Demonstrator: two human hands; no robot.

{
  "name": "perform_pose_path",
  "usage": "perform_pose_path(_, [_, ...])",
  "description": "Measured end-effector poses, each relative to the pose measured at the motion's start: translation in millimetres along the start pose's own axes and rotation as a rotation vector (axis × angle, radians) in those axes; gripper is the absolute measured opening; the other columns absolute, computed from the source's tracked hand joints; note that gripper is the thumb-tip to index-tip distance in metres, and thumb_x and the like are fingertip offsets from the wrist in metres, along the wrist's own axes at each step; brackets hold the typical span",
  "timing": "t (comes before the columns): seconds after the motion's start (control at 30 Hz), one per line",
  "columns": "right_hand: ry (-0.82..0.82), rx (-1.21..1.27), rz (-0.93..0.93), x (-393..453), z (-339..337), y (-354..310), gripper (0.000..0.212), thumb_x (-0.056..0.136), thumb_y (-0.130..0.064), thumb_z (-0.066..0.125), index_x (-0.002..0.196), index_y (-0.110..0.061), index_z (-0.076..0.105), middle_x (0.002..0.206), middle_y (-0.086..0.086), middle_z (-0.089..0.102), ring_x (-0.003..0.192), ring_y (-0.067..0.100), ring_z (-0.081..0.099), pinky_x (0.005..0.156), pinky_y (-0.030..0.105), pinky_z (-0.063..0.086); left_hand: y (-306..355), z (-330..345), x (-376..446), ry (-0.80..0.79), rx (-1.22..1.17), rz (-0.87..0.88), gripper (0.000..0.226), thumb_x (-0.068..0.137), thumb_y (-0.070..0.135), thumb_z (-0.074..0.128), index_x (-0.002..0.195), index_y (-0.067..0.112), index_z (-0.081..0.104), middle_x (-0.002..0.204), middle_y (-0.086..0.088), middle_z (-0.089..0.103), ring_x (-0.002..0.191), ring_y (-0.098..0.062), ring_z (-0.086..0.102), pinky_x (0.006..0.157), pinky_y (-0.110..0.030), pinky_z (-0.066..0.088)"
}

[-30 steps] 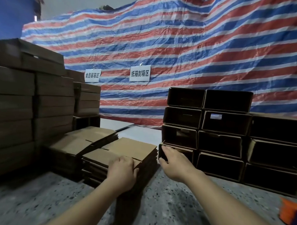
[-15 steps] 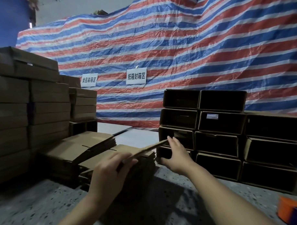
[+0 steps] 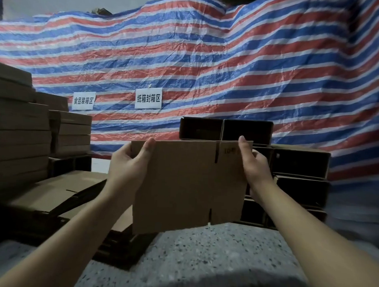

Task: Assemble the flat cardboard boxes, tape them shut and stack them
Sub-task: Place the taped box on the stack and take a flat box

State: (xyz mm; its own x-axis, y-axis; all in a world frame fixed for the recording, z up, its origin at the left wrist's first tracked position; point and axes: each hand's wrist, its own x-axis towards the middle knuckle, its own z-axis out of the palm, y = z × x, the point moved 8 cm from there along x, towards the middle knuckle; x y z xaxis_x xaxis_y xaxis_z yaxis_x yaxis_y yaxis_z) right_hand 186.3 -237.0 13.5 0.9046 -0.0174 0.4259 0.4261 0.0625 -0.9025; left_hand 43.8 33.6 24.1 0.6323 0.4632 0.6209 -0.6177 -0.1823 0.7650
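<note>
I hold one flat brown cardboard box upright in front of me, its printed face toward the camera. My left hand grips its left edge, thumb on the front. At the right edge my right hand grips it, thumb on the front and fingers behind. Below and left lie piles of flat boxes on the floor. Behind the held box stands a stack of assembled open boxes, their dark openings facing me.
Tall stacks of cardboard rise at the left. A red, white and blue striped tarp with two white signs hangs across the back. Speckled floor lies below my arms.
The top flat box has come off the pile, up and upright in front of me. My right hand has moved from beside the pile onto its right edge. The view tilted up.
</note>
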Motion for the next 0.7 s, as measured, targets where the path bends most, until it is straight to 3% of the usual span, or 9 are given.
perform_pose_path(0.07, [0.071,-0.056,0.039,-3,-28,-2,0.065,0.078,-0.078,0.059,0.091,-0.015,0.07,0.083,-0.002,0.076,0.076,0.017,0.072,0.065,0.03,0.055,-11,18,4,-0.031,-0.023,-0.083,0.038,0.074,0.064,0.065,0.096,0.033,0.066,0.088,0.013,0.074,0.087,-0.008,0.071,0.08,-0.035,0.055])
perform_pose_path(0.23, [0.127,-0.064,0.073,-16,-90,-10,0.043,0.093,-0.049,0.063,0.098,-0.008,0.073,0.086,0.01,0.077,0.076,0.024,0.076,0.068,0.039,0.062,-35,74,-3,-0.149,-0.106,-0.249,0.038,0.083,0.055,0.068,0.107,0.026,0.066,0.09,0.006,0.076,0.089,-0.015,0.073,0.08,-0.04,0.058])
perform_pose_path(0.37, [0.214,-0.104,0.035,-26,-134,-14,0.039,0.093,-0.05,0.063,0.098,-0.013,0.073,0.083,0.004,0.078,0.073,0.019,0.076,0.064,0.034,0.058,-48,116,-15,-0.196,-0.121,-0.274,0.04,0.086,0.054,0.066,0.111,0.023,0.065,0.099,-0.001,0.075,0.092,-0.018,0.072,0.076,-0.038,0.059])
perform_pose_path(0.5, [0.267,-0.123,0.031,-35,-161,-6,0.038,0.092,-0.052,0.063,0.096,-0.015,0.07,0.084,0.005,0.078,0.08,0.023,0.075,0.072,0.039,0.06,-60,139,-29,-0.207,-0.132,-0.287,0.027,0.087,0.051,0.066,0.097,0.026,0.067,0.094,-0.003,0.073,0.084,-0.017,0.072,0.059,-0.03,0.058])
perform_pose_path(0.57, [0.274,-0.128,0.035,-37,-168,2,0.037,0.092,-0.051,0.063,0.091,-0.015,0.07,0.076,0.001,0.076,0.074,0.02,0.074,0.065,0.035,0.059,-69,146,-34,-0.227,-0.127,-0.311,0.029,0.087,0.051,0.067,0.097,0.024,0.069,0.091,-0.003,0.074,0.084,-0.019,0.072,0.06,-0.031,0.057])
perform_pose_path(0.7, [0.283,-0.136,0.048,-38,-174,26,0.035,0.093,-0.048,0.062,0.087,-0.014,0.067,0.069,0.001,0.072,0.077,0.027,0.074,0.073,0.041,0.059,-96,151,-40,-0.29,-0.131,-0.404,0.045,0.075,0.058,0.071,0.103,0.023,0.07,0.091,-0.004,0.076,0.084,-0.019,0.074,0.067,-0.035,0.058])
